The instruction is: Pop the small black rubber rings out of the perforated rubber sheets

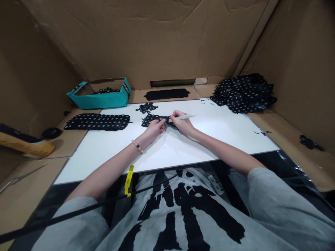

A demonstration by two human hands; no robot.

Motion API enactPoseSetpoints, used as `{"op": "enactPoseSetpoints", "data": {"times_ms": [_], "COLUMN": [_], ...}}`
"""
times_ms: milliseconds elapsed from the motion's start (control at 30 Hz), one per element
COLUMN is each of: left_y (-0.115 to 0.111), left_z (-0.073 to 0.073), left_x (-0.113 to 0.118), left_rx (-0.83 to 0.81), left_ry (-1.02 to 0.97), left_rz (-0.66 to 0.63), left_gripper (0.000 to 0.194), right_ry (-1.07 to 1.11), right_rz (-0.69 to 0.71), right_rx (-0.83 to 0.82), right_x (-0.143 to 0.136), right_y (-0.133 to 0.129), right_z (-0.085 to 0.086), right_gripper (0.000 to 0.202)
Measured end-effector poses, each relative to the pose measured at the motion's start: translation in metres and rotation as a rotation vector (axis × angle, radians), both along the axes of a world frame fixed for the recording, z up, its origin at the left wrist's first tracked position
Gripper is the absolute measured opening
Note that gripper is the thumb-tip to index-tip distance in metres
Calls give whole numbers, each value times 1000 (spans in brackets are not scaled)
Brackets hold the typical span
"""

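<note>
Two hands are at work, the left hand (155,127) and the right hand (181,123), and between them lies one perforated black sheet (154,119). The right one holds a single white pen-like tool (182,117). One more such sheet (97,122) lies flat at the left, and one dark solid strip (166,93) at the back. There is one white board (167,143), one teal box (101,94), one small cluster of loose black rings (147,107), too many to count, and one heap of used sheets (243,92) whose number I cannot tell
</note>
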State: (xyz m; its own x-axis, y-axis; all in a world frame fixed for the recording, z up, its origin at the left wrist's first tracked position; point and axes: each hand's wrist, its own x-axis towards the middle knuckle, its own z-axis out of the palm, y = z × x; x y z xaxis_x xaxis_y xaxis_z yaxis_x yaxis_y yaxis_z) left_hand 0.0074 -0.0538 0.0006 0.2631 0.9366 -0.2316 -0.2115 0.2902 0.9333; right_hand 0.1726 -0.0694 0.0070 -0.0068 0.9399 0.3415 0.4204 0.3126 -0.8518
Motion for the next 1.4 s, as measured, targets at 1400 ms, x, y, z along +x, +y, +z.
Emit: {"op": "enactPoseSetpoints", "data": {"times_ms": [1400], "left_y": [-2], "left_z": [7], "left_x": [1], "left_rx": [-23], "left_ry": [-67], "left_rz": [-8], "left_gripper": [31], "right_ry": [139], "right_rz": [-9], "right_rx": [-72], "right_x": [2], "right_y": [8], "right_z": [1], "right_gripper": [28]}}
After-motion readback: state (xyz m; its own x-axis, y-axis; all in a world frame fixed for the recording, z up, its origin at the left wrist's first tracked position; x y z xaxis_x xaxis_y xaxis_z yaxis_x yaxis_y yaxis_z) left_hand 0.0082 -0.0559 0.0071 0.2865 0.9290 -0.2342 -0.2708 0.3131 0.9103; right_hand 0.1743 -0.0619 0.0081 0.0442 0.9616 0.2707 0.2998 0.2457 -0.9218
